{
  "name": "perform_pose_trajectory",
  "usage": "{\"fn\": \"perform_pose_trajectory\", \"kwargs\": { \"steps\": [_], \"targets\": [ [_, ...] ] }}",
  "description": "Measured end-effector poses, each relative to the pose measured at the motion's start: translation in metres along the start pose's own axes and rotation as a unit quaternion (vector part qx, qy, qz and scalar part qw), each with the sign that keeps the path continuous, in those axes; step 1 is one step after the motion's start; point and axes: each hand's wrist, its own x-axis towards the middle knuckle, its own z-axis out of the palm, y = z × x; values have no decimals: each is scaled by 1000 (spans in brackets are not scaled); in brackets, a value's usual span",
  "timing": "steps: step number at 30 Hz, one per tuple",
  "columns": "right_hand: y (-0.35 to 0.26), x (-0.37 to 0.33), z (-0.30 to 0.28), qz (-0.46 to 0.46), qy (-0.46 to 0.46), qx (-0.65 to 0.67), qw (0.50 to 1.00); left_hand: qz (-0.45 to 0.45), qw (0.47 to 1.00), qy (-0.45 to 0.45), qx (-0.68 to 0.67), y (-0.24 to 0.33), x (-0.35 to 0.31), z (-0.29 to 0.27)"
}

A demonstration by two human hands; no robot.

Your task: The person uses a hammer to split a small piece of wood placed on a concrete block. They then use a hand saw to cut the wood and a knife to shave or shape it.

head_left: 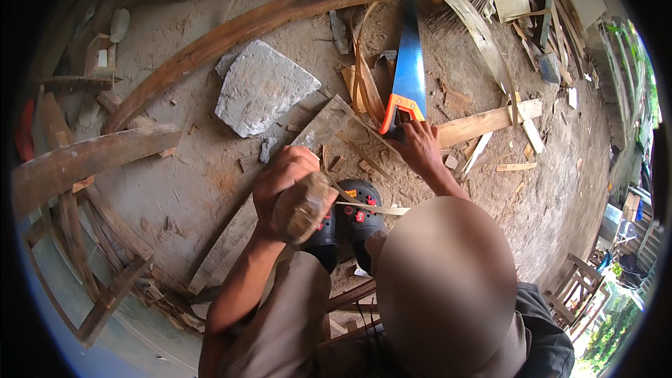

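My left hand [283, 171] is closed around a brown, rounded chunk [302, 208]; whether it is wood or stone I cannot tell. Beneath that hand a grey-brown plank [227, 245] slants across the ground. Ahead and to the right, my right hand [418, 145] has its fingers curled on the orange and black handle of a handsaw [410, 63]. The saw's blue blade points away from me. Beside my right hand lies a light wooden board [486, 123]. Thin curved strips [364, 70] of wood lie left of the saw.
A rough grey stone slab [262, 87] lies ahead on the left. Behind it stretches a long curved beam [252, 17]. More beams [91, 161] are piled at far left. A broom [469, 0] lies at far right. My dark clogs [360, 210] stand between my hands.
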Motion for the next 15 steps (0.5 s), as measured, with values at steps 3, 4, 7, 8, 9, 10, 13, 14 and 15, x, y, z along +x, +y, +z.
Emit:
{"fn": "perform_pose_trajectory", "kwargs": {
  "steps": [3, 4, 7, 8, 9, 10, 13, 14, 15],
  "targets": [
    [8, -1, -20, 25, 20, -17, 999, -2, 1000, 21, 8, -4, -3, -9],
    [21, -4, -24, 57, 36, -31, 997, -3, 1000, 25, -9, -4, -2, -9],
    [33, -8, -24, 120, 110, -50, 985, -12, 998, 30, -45, -7, 1, -12],
    [32, -6, -26, 56, 147, -34, 987, -16, 998, 34, -51, -5, 3, -11],
    [28, -1, -25, 46, 126, 24, 991, -20, 997, 38, -57, -4, 4, -11],
    [21, 5, -21, 39, 103, 83, 990, -19, 999, 23, -35, -7, 2, -12],
    [-8, 25, -7, 84, 61, 110, 989, -13, 999, 21, -37, -3, 2, -12],
    [-9, 30, -1, 119, 25, 104, 987, -4, 998, 25, -58, -6, 2, -11],
    [-8, 36, 5, 153, -11, 98, 983, 1, 998, 33, -52, -8, 3, -10]
  ]
}}
